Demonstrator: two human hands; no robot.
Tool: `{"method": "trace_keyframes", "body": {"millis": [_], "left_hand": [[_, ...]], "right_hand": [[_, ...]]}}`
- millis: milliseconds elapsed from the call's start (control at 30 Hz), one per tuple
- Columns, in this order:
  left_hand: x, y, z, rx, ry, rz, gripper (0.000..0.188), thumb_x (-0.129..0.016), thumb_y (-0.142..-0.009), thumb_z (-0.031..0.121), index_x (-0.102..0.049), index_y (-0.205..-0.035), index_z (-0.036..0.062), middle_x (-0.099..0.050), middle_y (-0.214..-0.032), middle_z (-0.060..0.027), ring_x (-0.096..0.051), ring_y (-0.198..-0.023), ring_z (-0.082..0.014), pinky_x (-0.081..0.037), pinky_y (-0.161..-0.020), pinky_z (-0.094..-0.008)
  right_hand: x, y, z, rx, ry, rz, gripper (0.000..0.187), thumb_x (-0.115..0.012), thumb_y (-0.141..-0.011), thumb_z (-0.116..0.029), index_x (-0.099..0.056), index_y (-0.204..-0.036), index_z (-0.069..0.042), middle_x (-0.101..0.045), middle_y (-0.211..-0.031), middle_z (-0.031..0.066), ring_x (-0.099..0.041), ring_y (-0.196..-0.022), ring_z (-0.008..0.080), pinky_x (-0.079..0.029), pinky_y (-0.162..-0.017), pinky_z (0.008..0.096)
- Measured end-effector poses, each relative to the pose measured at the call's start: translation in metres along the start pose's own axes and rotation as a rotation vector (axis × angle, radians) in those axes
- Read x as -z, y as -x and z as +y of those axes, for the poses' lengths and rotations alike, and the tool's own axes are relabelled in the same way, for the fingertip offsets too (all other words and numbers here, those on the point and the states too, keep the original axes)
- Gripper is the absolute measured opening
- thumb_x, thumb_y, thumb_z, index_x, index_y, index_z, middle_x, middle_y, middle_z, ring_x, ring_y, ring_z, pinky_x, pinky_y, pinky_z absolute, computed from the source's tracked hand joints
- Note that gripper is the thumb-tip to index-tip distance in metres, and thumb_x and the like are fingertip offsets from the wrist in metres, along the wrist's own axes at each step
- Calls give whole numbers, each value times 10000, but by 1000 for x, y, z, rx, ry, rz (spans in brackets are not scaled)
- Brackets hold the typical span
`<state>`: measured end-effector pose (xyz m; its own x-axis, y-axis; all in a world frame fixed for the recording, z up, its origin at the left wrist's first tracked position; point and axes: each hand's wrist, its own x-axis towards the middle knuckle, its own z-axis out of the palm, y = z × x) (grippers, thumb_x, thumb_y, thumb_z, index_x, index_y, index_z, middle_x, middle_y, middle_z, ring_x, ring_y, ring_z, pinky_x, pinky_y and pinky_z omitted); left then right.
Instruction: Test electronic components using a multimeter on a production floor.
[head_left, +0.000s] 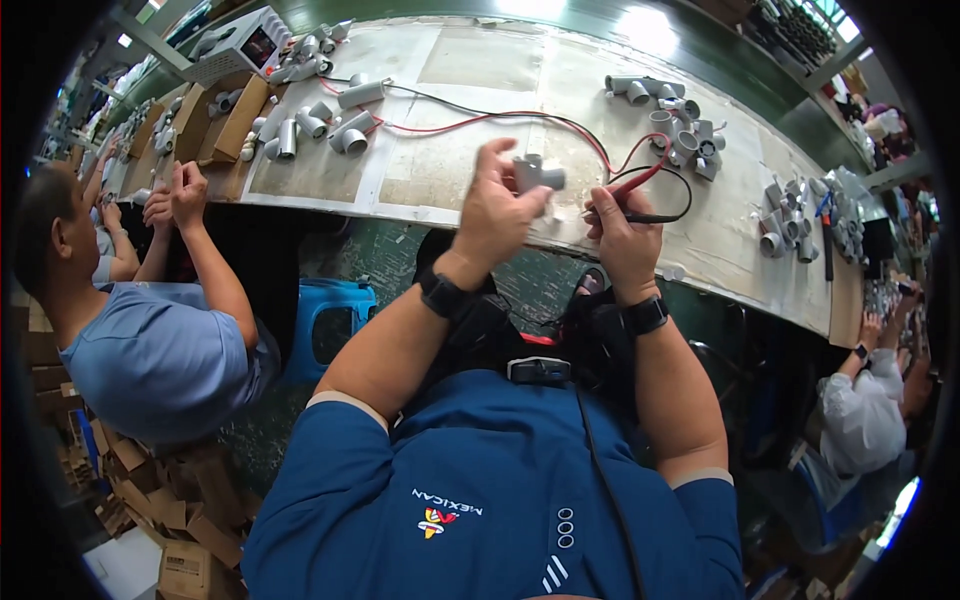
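Box of gray pieces; left grip around pipe fitting, right grip around probes

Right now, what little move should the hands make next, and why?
Perhaps bring the probes gently to the grey fitting: the right hand holds them close by, while the left hand holds the fitting up, and the two seem apart.

left: co-worker in light-blue top | beside that person: blue plastic stool on green floor | lower left: heaped cardboard boxes | far right: person in white
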<state>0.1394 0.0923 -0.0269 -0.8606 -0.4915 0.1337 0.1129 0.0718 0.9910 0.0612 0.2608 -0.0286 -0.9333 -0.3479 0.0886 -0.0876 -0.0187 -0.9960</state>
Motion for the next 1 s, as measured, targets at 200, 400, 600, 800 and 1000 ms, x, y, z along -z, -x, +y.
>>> {"method": "trace_keyframes", "body": {"millis": [200, 400, 600, 800, 1000], "left_hand": [[104, -42, 26, -72, -834, 112, 366, -684, -872, 94, -608, -1211, -20, -677, -1076, -202, -685, -987, -339, -552, -865, -432], [63, -96, 59, -561, -1020, 9, 298, -652, -876, 100, -661, -1156, -2, -686, -1124, -221, -631, -1119, -387, -488, -1020, -446], [-74, -203, 32, -394, -1004, -467, 416, -591, -1005, 306, -645, -1272, -9, -658, -1298, -251, -608, -1253, -391, -473, -1078, -436], [-142, -239, 21, -304, -1213, -542, 418, -618, -998, 367, -711, -1195, 10, -698, -1231, -233, -655, -1185, -387, -511, -1021, -439], [-148, -240, 29, -33, -1109, -575, 417, -676, -955, 396, -761, -1096, 14, -743, -1118, -198, -726, -1010, -337, -566, -908, -413]], "right_hand": [[18, -3, -8, -85, -273, 26, 169, -688, -1008, -169, -682, -992, -1, -716, -820, 89, -645, -632, 123, -498, -524, 244], [36, -7, -7, -79, -224, 24, 163, -681, -1011, -165, -678, -1002, -2, -717, -835, 87, -641, -637, 121, -502, -534, 244], [40, -8, -3, -88, -234, -43, 162, -677, -1013, -165, -675, -1002, -3, -716, -828, 76, -632, -631, 116, -505, -546, 243], [40, -9, -5, -105, -277, -25, 154, -670, -1016, -159, -673, -997, -7, -715, -822, 71, -638, -638, 110, -503, -541, 238], [46, -11, -3, -134, -304, -55, 151, -675, -1012, -157, -672, -989, -8, -715, -817, 70, -648, -642, 108, -503, -536, 233]]}}
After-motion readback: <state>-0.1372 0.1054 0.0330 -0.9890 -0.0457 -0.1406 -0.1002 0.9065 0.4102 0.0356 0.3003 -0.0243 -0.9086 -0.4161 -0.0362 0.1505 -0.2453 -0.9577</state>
